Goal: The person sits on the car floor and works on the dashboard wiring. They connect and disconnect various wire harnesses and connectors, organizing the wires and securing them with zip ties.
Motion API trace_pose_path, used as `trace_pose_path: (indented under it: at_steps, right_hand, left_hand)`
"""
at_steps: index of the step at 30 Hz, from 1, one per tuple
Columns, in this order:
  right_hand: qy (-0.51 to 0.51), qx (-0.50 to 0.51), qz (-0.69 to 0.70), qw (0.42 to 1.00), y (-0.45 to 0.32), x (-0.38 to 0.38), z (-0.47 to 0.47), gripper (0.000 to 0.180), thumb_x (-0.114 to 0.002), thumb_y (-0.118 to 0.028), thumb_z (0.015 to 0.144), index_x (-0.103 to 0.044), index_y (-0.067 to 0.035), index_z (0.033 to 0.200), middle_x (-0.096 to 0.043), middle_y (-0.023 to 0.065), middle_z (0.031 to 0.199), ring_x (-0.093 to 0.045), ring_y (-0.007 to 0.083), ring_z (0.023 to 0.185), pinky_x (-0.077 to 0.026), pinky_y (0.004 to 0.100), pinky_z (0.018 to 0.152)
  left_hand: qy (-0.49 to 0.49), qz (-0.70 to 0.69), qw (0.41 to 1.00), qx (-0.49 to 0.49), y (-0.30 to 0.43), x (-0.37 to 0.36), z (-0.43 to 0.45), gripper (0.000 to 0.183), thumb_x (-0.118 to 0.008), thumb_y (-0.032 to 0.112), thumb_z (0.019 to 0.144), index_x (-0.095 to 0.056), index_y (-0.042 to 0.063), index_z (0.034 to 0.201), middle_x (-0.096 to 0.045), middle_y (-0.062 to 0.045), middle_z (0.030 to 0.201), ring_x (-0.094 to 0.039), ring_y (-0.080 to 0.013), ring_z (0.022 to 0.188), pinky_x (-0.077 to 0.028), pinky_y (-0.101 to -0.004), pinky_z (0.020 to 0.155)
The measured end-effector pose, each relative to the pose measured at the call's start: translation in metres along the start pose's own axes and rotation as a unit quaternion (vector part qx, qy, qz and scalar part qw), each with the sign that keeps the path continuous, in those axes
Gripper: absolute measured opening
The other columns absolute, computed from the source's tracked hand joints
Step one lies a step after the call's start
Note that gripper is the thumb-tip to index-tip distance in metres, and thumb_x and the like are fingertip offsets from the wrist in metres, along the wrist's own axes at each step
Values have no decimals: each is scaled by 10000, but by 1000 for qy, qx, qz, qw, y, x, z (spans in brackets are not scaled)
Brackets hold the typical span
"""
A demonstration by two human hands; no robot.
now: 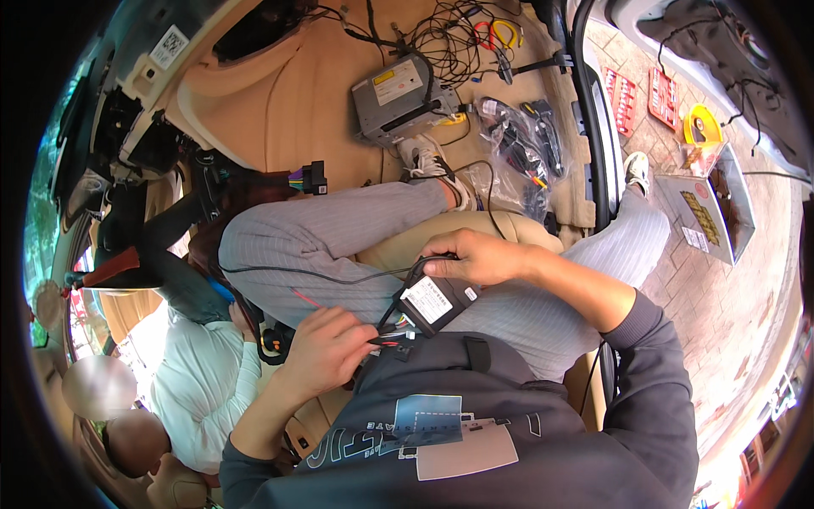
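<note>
My right hand (477,256) grips a black electronic module box (439,304) at its upper end, with a thin black cable (343,280) caught under the fingers. A white label with writing faces up on the box, which lies tilted over my lap. On the left, the fingers of my left hand (331,350) close on a bundle of thin wires (381,340), black and red among them. A small white plug (410,334) sits at the bundle's end, close to the lower end of the box. A red wire (306,298) sticks up behind my left knuckles.
A metal car head unit (400,95) lies on the footwell carpet beside tangled black wires (445,38), pliers (503,63) and bagged harnesses (521,140). A loose black connector (314,178) hangs at left. Another person (197,388) sits left. Outside the open door stands a box (699,216).
</note>
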State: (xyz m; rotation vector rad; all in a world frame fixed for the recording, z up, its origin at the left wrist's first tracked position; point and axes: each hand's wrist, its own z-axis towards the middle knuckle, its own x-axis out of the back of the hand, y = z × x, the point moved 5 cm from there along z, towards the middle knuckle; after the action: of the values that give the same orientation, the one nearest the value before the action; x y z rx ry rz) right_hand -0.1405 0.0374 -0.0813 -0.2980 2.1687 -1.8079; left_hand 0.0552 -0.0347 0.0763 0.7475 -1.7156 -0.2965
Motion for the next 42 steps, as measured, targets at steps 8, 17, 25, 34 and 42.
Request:
trace_pose_path:
  at_steps: [8, 17, 25, 34, 42]
  right_hand:
    - [19, 23, -3, 1000, 2, 6, 14, 313, -609, -303, 1010, -683, -9, 1087, -726, 151, 936, -653, 253, 846, -510, 402, 813]
    - [36, -3, 24, 999, 21, 4, 34, 340, -636, -360, 992, -711, -33, 1048, -726, 137, 912, -671, 259, 852, -514, 400, 796]
    - [125, -13, -180, 976, 36, 29, 47, 311, -657, -364, 972, -755, -95, 1093, -738, 190, 1033, -665, 359, 1080, -513, 440, 948]
    - [206, -79, -283, 934, 30, 46, 62, 224, -719, -257, 902, -744, -83, 1040, -726, 215, 938, -693, 405, 925, -536, 507, 806]
    - [202, 74, -318, 923, 0, 42, 63, 229, -724, -240, 874, -738, -82, 1039, -669, 121, 1072, -660, 371, 1070, -527, 471, 853]
  left_hand:
    - [128, -170, 972, 102, -20, 13, -38, 159, -732, 82, 889, -653, 15, 1009, -637, -90, 824, -574, -206, 709, -435, -317, 641]
    - [266, -352, 897, 21, -24, 33, -71, 346, -753, 352, 951, -638, 26, 956, -559, -69, 710, -497, -174, 582, -385, -305, 525]
    - [301, -415, 845, -149, -9, 92, -79, 256, -641, 345, 1029, -577, 97, 1013, -435, 6, 614, -327, -126, 398, -335, -308, 451]
    - [362, -522, 766, -103, -33, 121, -115, 224, -596, 332, 1057, -523, 132, 987, -460, -6, 712, -394, -138, 602, -379, -325, 549]
    - [70, -14, 997, 43, -16, 75, -59, 356, -821, 130, 775, -731, 72, 1115, -722, -87, 997, -650, -240, 760, -527, -338, 669]
